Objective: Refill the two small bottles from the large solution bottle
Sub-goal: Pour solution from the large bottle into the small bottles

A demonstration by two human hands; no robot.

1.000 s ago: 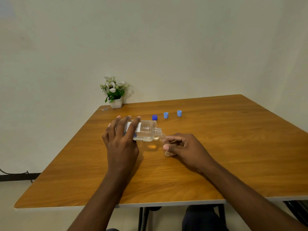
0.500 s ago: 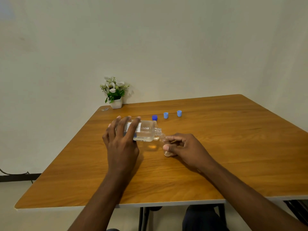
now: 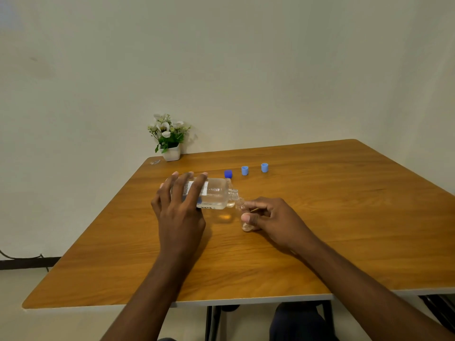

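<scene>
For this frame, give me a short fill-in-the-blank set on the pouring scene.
The left hand holds the large bottle tipped toward the person's ___. The right hand holds the small bottle; blue caps on the table number ___. The darkest cap lies farthest ___.
Missing: right; three; left.

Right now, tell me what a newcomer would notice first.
At the middle of the table, the left hand grips the large solution bottle, tipped sideways, its neck at the mouth of the small bottle that the right hand pinches. Behind them three blue caps stand in a row; a pot of flowers sits at the far left corner.
</scene>
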